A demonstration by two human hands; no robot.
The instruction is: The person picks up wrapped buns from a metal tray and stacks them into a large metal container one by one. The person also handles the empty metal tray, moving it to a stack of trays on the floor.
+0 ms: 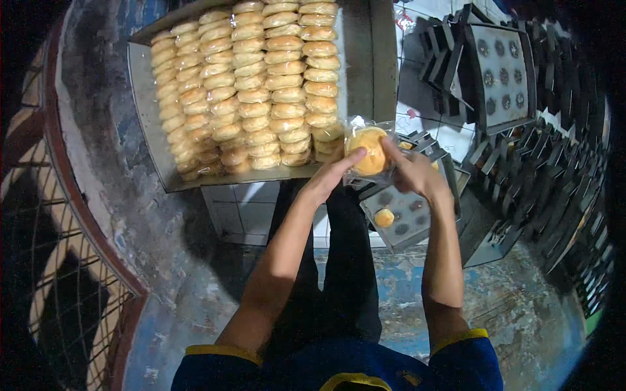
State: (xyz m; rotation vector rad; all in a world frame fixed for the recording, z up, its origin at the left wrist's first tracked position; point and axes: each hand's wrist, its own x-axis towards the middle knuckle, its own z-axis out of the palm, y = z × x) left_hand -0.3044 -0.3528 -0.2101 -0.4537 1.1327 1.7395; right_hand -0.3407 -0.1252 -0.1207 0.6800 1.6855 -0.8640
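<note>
A round golden bun in a clear plastic bag is held up between my two hands, just past the near right corner of a large box-like tray. My left hand grips its left side, thumb lying across the front. The fingers of my right hand close on the right side of the bag. Rows of plastic-wrapped buns fill most of the large tray, stacked on edge in columns. Below my right hand lies a baking tray with round dark spots; one unwrapped bun sits on it.
Another spotted baking tray rests on a stack at the far right. Many dark trays pile up along the right side. White tiles show between them. A metal grille stands at the left.
</note>
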